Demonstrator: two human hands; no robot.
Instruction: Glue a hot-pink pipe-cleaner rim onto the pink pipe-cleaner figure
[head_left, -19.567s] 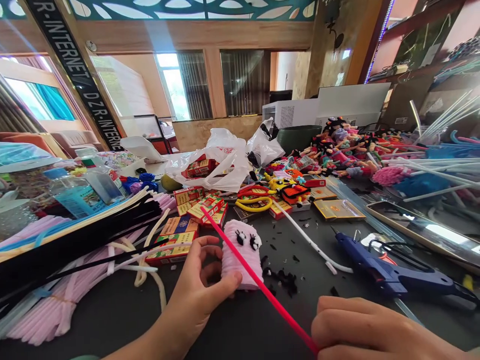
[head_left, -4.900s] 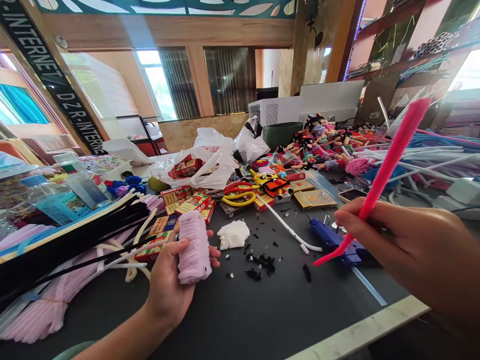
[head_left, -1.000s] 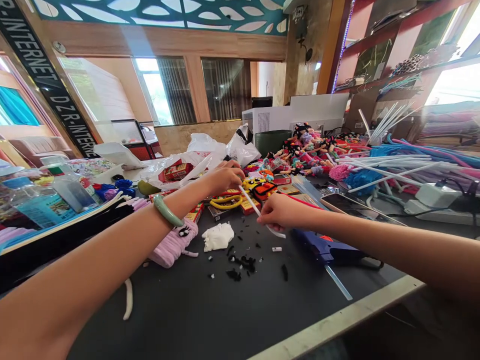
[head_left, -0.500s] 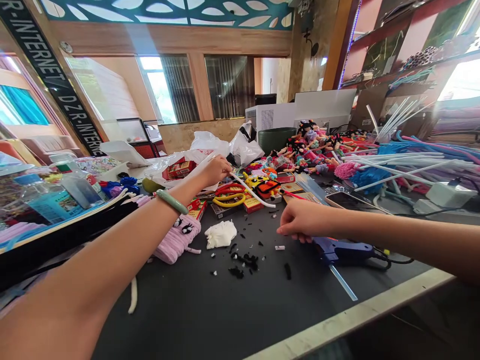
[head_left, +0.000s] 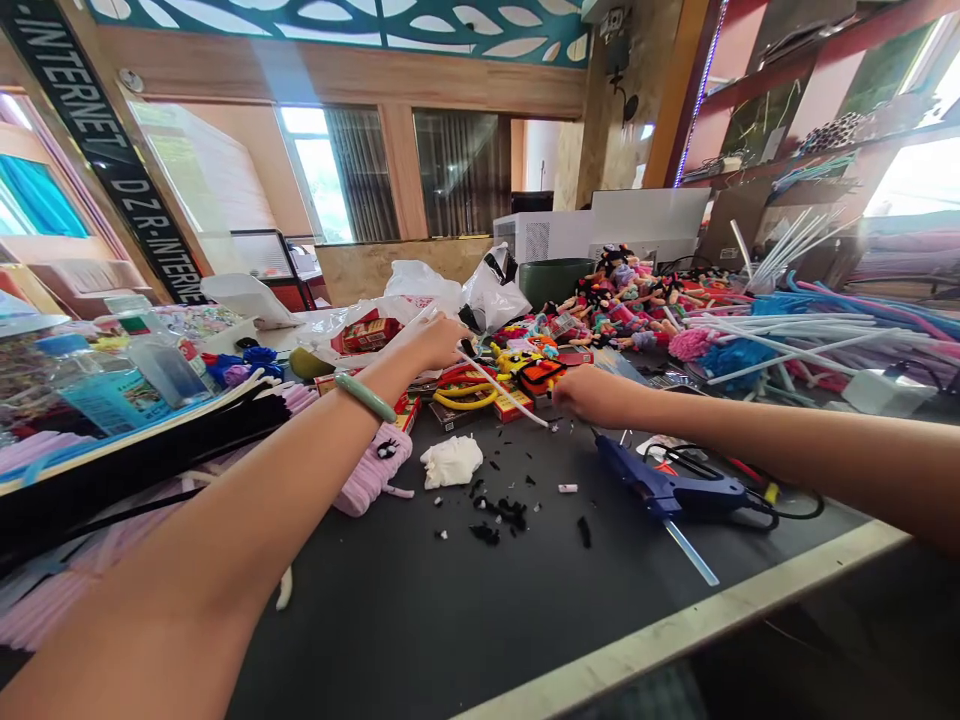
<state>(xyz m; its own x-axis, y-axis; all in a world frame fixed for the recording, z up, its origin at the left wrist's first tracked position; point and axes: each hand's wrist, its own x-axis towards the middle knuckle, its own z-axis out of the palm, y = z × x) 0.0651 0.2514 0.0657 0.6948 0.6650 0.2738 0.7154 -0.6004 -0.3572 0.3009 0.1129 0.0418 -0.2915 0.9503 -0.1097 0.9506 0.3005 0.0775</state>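
Observation:
My left hand, with a green bangle on its wrist, pinches a white pipe cleaner over the pile of craft bits. The stem slants down to the right, its free end close to my right hand. The right fingers are curled closed beside a small orange-and-black item; whatever they hold is hidden. Below my right forearm lies a dark blue glue gun with a clear glue stick in its back end. A crumpled white lump and black fuzzy scraps lie on the dark tabletop.
Pink pipe cleaners lie bundled at left, near bottles. Small dolls are heaped at the back. White and blue stems are stacked at right, beside a white plug adapter. A pale table edge runs along the front.
My right hand has moved up and slightly left, away from the glue gun, toward the pipe cleaner's free end. The left hand still holds the stem. The view has shifted slightly.

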